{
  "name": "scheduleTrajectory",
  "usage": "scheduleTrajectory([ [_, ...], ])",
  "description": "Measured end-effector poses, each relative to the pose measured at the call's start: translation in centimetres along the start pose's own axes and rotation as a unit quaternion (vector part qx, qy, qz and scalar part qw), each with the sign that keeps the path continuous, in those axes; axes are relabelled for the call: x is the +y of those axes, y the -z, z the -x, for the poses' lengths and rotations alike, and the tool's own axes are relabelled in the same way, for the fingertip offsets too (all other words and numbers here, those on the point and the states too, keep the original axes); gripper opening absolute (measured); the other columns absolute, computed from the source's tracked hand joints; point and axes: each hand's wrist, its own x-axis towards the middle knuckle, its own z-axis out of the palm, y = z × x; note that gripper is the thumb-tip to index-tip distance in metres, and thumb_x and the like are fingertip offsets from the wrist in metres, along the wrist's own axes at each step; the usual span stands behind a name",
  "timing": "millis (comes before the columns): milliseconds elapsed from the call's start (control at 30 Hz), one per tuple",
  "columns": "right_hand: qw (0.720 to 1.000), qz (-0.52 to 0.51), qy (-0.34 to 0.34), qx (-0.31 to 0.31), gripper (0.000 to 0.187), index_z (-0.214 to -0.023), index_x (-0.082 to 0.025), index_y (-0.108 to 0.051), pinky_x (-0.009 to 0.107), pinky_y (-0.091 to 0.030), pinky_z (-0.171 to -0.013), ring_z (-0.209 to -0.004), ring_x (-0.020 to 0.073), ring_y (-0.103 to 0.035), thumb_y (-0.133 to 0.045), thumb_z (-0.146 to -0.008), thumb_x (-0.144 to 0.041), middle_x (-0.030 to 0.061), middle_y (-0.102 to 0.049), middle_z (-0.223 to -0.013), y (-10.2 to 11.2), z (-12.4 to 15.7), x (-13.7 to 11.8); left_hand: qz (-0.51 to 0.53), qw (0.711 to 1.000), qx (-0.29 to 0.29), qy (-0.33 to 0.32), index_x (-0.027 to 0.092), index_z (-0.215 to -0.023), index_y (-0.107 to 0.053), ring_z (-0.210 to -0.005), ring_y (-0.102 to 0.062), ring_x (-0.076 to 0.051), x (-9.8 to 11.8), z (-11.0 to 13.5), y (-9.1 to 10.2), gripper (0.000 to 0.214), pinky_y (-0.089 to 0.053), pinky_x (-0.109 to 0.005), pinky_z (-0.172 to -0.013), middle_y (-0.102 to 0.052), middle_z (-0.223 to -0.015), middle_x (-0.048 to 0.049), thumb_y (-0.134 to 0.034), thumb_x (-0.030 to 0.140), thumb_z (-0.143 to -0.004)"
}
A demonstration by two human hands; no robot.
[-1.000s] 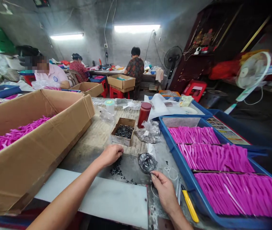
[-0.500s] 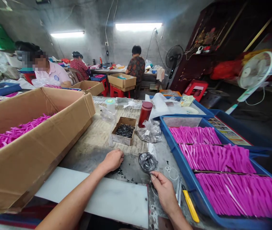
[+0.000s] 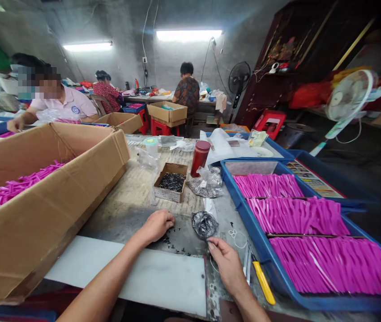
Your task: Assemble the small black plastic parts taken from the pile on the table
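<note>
My left hand point(image 3: 158, 226) rests low over the table with its fingers curled together. Whatever those fingers hold, if anything, is hidden. Small black T-shaped pieces point(image 3: 166, 241) lie scattered beside and below it. Thumb and forefinger of my right hand point(image 3: 225, 261) pinch the near edge of a black plastic bag point(image 3: 205, 224), gathered into a round, dish-like shape on the table. Behind both hands stands a small cardboard box point(image 3: 169, 195) filled with dark pieces that look like screws.
A large carton point(image 3: 86, 179) of pink strips stands left. At right, a blue tray point(image 3: 244, 210) holds rows of pink pieces. A yellow-handled tool point(image 3: 263, 282), red flask point(image 3: 200, 157), clear bag of small metal parts point(image 3: 207, 185) and white board point(image 3: 136, 277) surround the hands. Co-workers sit beyond.
The view has shifted slightly, moving the scene a little left. My hands keep nearly the same pose. The co-worker at left now shows a hand reaching beside the large carton.
</note>
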Motion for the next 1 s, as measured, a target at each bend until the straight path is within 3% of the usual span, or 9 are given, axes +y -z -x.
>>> scheduleTrajectory([
  [400, 1.0, 0.003, -0.002, -0.01, 0.024, -0.078, -0.013, -0.06, 0.024, -0.038, -0.06, -0.061, 0.015, -0.048, -0.052, -0.066, -0.032, 0.001, -0.056, -0.063, 0.1, -0.1, 0.3, -0.097, 0.994, -0.028, 0.039, 0.018, -0.072, -0.059, -0.079, -0.05, -0.017, 1.7, 0.4, -0.8, 0.013, -0.035, -0.023, -0.066, -0.056, -0.079, -0.0047, -0.046, 0.019, -0.069],
  [800, 1.0, 0.011, 0.008, -0.005, 0.02, -0.071, -0.014, -0.058, 0.022, -0.036, -0.054, -0.054, 0.0125, -0.045, -0.05, -0.067, -0.032, -0.0014, -0.052, -0.056, -0.1, -0.1, -0.5, -0.181, 0.982, 0.033, -0.036, 0.016, -0.068, -0.054, -0.071, -0.05, -0.018, 2.1, 0.8, -2.2, 0.016, -0.033, -0.027, -0.062, -0.057, -0.072, -0.006, -0.039, 0.013, -0.071],
  [1000, 0.995, 0.089, 0.045, 0.024, 0.022, -0.074, -0.013, -0.058, 0.023, -0.038, -0.054, -0.056, 0.0136, -0.048, -0.047, -0.068, -0.031, 0.0007, -0.056, -0.059, 0.7, -1.2, -1.4, -0.081, 0.994, 0.069, -0.023, 0.016, -0.062, -0.054, -0.056, -0.05, -0.012, 2.5, 0.5, -2.7, 0.018, -0.033, -0.022, -0.058, -0.055, -0.057, -0.0011, -0.039, 0.008, -0.067],
])
